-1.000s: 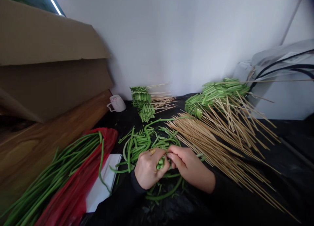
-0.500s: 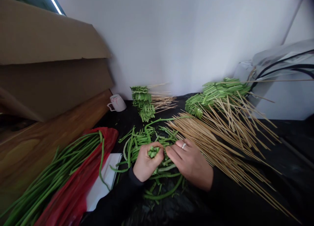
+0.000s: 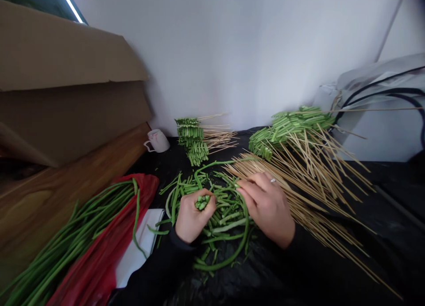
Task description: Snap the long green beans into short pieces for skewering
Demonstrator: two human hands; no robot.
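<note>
Gripping a short bunch of cut bean pieces (image 3: 201, 203) in the left hand (image 3: 191, 217), fingers (image 3: 187, 199) curled shut around it, cut ends poking up out of the fist. Held just above the table, right in the middle of the work area.

Over to the right hand (image 3: 270, 206): fingers (image 3: 249, 191) stretched out flat and close together, tips down at the near-left edge of the loose bamboo skewers (image 3: 299, 195), with a ring (image 3: 272, 180) on one finger. Touching the sticks, yes; pinching one or not, cannot tell from here. Hands near each other but apart.

Under and between both hands, a scattered heap of chopped beans (image 3: 226, 213), with one long curved bean (image 3: 241, 248) looping round its near side. All of it lying on a black sheet (image 3: 265, 279).

Fanning away to the right, the skewers, a wide spread of them. Behind those, a stack of threaded bean skewers (image 3: 288, 124); further left against the white wall (image 3: 232, 44), a second smaller stack (image 3: 192, 140), and just beside that a white mug (image 3: 157, 141) tipped on its side.

Out on the left: whole long beans (image 3: 66, 239) lying on a red bag (image 3: 99, 261), a white sheet (image 3: 139, 248) tucked at its edge, a wooden board (image 3: 49, 191) alongside, a cardboard box (image 3: 66, 75) above. Far right, a clear plastic bag (image 3: 381, 75) with black cables across it.
</note>
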